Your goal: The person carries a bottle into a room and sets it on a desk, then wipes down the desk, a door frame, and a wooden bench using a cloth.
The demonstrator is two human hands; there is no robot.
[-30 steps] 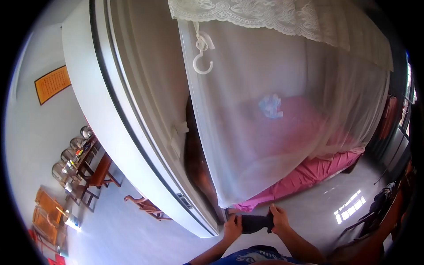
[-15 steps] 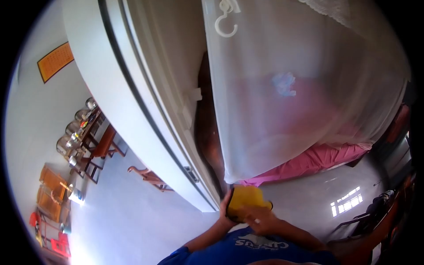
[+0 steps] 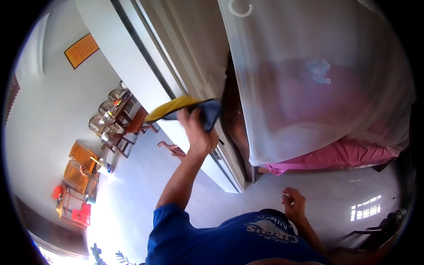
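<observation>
My left hand [image 3: 198, 134] is raised at the white door [image 3: 145, 66] and grips a cleaning cloth [image 3: 174, 106]. One side of this cloth is yellow, the other grey-blue, with a dark border. It spreads out over the hand and lies against or just in front of the door's edge; contact is hard to make out. My right hand [image 3: 295, 205] hangs low in front of the blue shirt [image 3: 212, 238], its fingers curled in loosely with nothing visible in them. A ring seems to be on one finger.
White mosquito netting [image 3: 287, 110] hangs over a bed with pink bedding [image 3: 335, 157] on the right. Beyond the door stand a wooden table with chairs [image 3: 117, 143], a bamboo chair [image 3: 77, 170] and a red stool [image 3: 81, 215]. A dark chair-like object [image 3: 380, 229] is at lower right.
Both hands were together on the folded yellow cloth at my chest. The left hand has lifted it up to the door, where it is spread out. The right hand has let go and moved right.
</observation>
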